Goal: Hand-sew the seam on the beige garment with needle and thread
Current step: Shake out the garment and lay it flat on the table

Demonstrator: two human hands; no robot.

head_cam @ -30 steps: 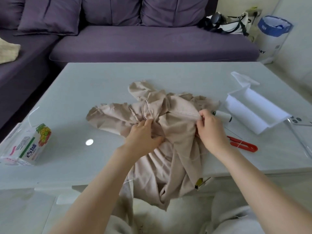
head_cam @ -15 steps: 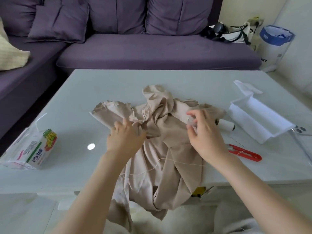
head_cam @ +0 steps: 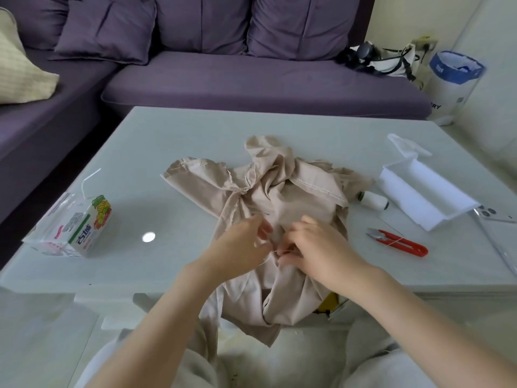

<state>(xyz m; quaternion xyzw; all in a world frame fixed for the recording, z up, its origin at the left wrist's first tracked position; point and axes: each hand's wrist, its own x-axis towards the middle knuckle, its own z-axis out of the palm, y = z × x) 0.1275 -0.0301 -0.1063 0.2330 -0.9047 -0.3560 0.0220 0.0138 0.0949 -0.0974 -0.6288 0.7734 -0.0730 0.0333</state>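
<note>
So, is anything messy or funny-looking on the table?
The crumpled beige cloth garment hangs partly over the near edge of the pale glass table. The white thread spool lies on its side beside it.

Both my bare forearms reach in from below and converge. My left grip (head_cam: 240, 247) lies palm-down, fingers loosely spread and blurred. My right grip (head_cam: 316, 247) curls its fingertips (head_cam: 285, 254) together, pinching the thread (head_cam: 268, 257), just beside the left.
</note>
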